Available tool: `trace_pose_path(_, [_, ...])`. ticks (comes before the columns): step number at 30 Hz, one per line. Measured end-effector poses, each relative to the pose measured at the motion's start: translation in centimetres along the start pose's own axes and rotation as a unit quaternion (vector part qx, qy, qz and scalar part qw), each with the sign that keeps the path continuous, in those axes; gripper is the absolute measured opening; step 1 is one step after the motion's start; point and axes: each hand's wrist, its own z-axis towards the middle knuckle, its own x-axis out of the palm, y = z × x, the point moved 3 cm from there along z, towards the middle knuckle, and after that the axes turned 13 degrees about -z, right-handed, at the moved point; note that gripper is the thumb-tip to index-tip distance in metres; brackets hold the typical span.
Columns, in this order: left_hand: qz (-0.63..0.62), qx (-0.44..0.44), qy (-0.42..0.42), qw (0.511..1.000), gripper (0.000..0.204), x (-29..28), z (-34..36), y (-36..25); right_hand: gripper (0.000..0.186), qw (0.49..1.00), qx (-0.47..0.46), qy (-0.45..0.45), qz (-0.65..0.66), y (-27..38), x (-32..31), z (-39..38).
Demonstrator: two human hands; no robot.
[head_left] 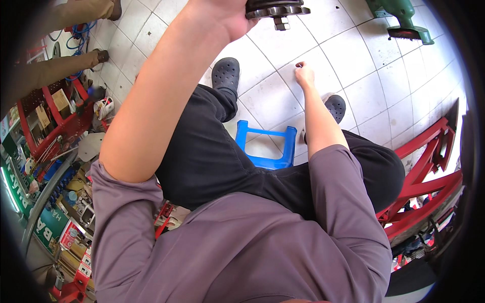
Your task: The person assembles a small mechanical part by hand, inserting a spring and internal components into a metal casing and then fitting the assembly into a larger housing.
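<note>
My left hand (234,17) grips a dark round metal part (275,10) with a toothed rim at the top edge; a steel bolt and nut (281,22) hang beneath it. Lower and to the right, my right hand (304,74) is over the white tiled floor (364,70) with curled fingers, around something small and dark that I cannot make out. My feet in dark perforated clogs (226,76) stand on the tiles, and a blue plastic stool (290,144) shows between my legs.
At upper left are another person's legs in brown trousers (68,68), near blue hoses (76,40). A red rack (40,131) with boxes and tools fills the left side. A green machine (404,22) stands at upper right; red metal frames (419,182) are at my right.
</note>
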Motion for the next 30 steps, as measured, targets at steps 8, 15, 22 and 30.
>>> trace_pose_path(8, [-0.011,-0.011,-0.013,1.000,0.017,0.0,0.0,0.1,0.026,0.998,-0.026,0.035,0.038,0.7,2.5,0.6])
trace_pose_path(15, [0.006,-0.019,-0.028,0.999,0.018,0.4,0.0,0.2,0.030,0.990,0.047,0.061,0.116,-1.2,4.6,2.2])
trace_pose_path(22, [0.021,-0.016,-0.041,0.999,0.020,0.5,-0.3,0.1,0.031,0.979,0.051,0.105,0.166,-0.5,3.7,1.6])
trace_pose_path(30, [0.050,0.011,-0.015,0.999,0.019,0.7,-0.1,0.0,0.027,0.993,0.026,0.041,0.111,-0.1,3.4,1.7])
